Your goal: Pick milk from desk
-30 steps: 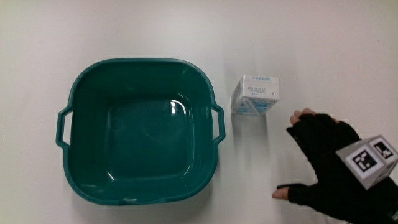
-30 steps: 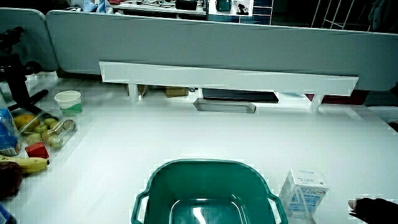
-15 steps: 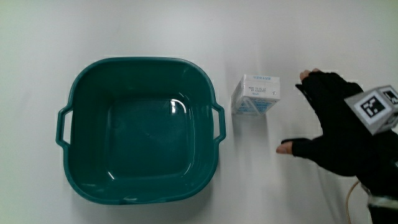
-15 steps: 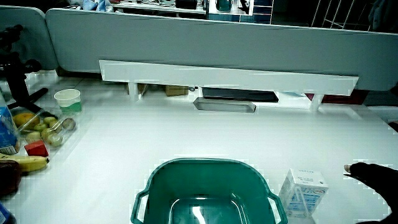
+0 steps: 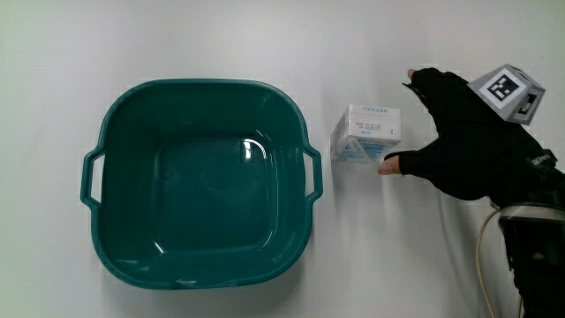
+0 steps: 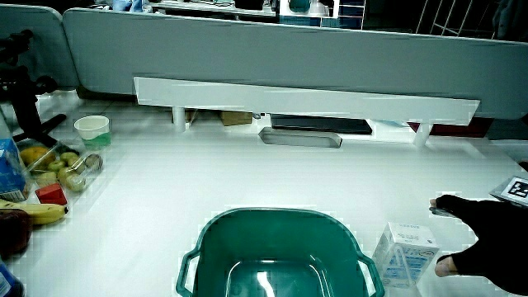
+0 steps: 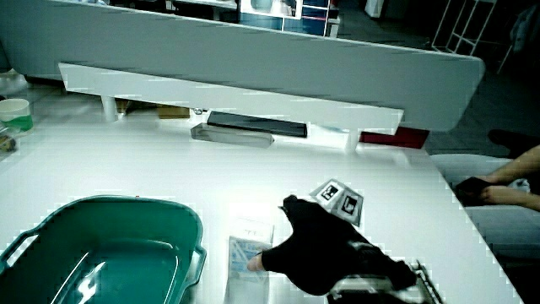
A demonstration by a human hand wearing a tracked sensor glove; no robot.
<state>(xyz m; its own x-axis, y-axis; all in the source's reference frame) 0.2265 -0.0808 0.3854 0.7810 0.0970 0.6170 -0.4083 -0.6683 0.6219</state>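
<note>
A small white and blue milk carton [image 5: 366, 134] stands on the white table beside the handle of a green basin [image 5: 199, 181]. The gloved hand [image 5: 446, 141] is on the side of the carton away from the basin, its fingers spread around nothing. Its thumb tip lies close against the carton's nearer corner, and the index finger reaches past the carton. The patterned cube [image 5: 507, 91] sits on the hand's back. Both side views show the carton [image 6: 404, 256] [image 7: 249, 247] with the hand [image 6: 487, 241] [image 7: 325, 245] beside it.
The basin [image 6: 280, 219] [image 7: 110, 211] holds nothing. In a side view, a cup [image 6: 91, 129], a fruit container [image 6: 62, 165] and a banana [image 6: 37, 213] lie at the table's edge. A white shelf [image 6: 305, 99] and a grey tray [image 6: 301, 137] stand by the partition.
The hand has moved away from the person and toward the carton. Its thumb, earlier well apart from the carton, now lies at its side. Carton and basin have not moved.
</note>
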